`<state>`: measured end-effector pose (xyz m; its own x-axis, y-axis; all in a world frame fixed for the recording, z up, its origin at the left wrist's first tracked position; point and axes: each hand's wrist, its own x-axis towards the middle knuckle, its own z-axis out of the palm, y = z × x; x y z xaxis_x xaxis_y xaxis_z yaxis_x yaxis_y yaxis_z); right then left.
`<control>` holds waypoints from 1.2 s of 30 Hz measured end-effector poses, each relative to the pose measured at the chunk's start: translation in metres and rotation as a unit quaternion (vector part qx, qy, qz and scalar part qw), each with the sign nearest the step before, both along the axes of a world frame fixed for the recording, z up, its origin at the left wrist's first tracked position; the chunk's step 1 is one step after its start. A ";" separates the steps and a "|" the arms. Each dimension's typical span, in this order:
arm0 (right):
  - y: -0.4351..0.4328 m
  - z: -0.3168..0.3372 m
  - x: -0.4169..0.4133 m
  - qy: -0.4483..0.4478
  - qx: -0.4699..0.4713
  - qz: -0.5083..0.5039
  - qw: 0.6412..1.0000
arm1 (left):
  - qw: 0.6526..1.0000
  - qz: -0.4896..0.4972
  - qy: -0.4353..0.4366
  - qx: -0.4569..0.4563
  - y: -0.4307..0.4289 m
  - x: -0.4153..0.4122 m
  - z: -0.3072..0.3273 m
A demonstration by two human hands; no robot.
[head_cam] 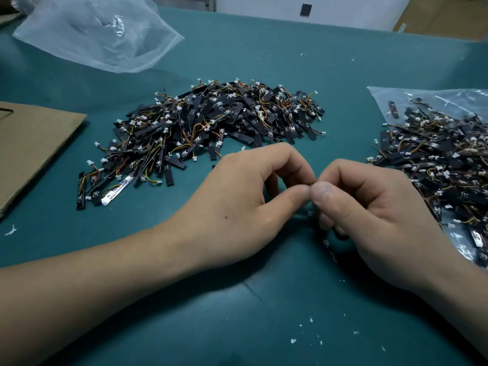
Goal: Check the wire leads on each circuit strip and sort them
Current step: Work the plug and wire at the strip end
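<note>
Both hands meet over the green table (237,313), thumb tips touching. The right hand (375,220) is curled tight round a strip (340,235), whose dark end shows under the fingers. The left hand (237,204) is curled too, thumb against forefinger; whether it pinches anything I cannot tell. At twelve o'clock from the hands lies a big pile of strips (211,122); at three o'clock a second pile (435,159) rests on a clear bag (422,99). An empty bag (100,35) sits at eleven, cardboard (34,138) at nine.
</note>
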<state>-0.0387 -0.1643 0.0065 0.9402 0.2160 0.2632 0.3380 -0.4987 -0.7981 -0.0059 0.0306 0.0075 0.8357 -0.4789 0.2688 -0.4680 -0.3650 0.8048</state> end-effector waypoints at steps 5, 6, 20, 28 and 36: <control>0.001 0.000 0.000 -0.031 0.005 -0.001 1.000 | 1.000 0.003 0.011 -0.003 -0.001 -0.001 0.002; 0.001 0.000 0.000 -0.036 0.016 -0.004 0.999 | 1.000 0.005 0.014 -0.003 -0.001 -0.002 0.002; 0.000 0.000 -0.003 -0.075 0.053 -0.013 0.996 | 0.994 -0.060 0.086 -0.033 0.001 0.001 0.007; -0.001 0.000 -0.003 -0.062 0.046 0.007 0.997 | 0.987 -0.086 0.119 -0.070 0.001 0.002 0.010; -0.001 0.000 -0.004 -0.064 0.046 0.018 0.997 | 0.991 -0.070 0.103 -0.050 0.003 0.003 0.007</control>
